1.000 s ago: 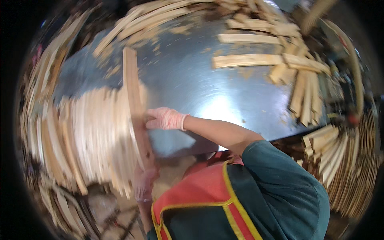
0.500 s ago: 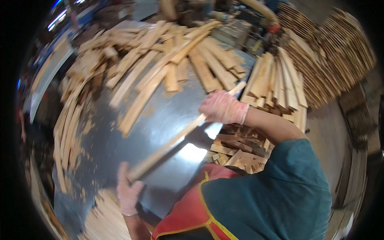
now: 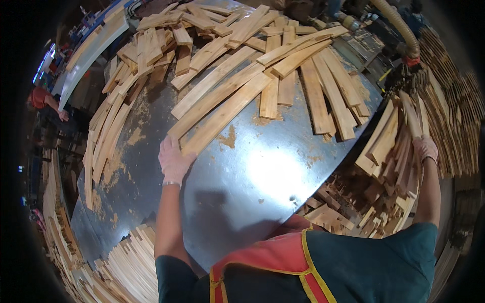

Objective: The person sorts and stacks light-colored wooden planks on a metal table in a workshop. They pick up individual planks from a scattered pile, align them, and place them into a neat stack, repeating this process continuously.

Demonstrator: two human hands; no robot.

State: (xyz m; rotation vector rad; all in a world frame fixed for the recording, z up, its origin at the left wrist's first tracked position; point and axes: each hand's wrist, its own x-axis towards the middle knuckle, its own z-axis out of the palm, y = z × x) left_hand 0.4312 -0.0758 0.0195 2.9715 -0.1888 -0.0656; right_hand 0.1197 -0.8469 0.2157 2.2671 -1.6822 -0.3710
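Wooden slats lie fanned across the grey metal tabletop, and the gloved left hand rests flat, its grip released, on the near ends of two long ones. Off the tabletop's right edge, the gloved right hand touches a stacked slat; whether that grip is clenched I cannot tell.

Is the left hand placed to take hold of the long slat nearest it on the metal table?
Probably yes: the left hand already rests on the near end of the long slat, with nothing lying over that end.
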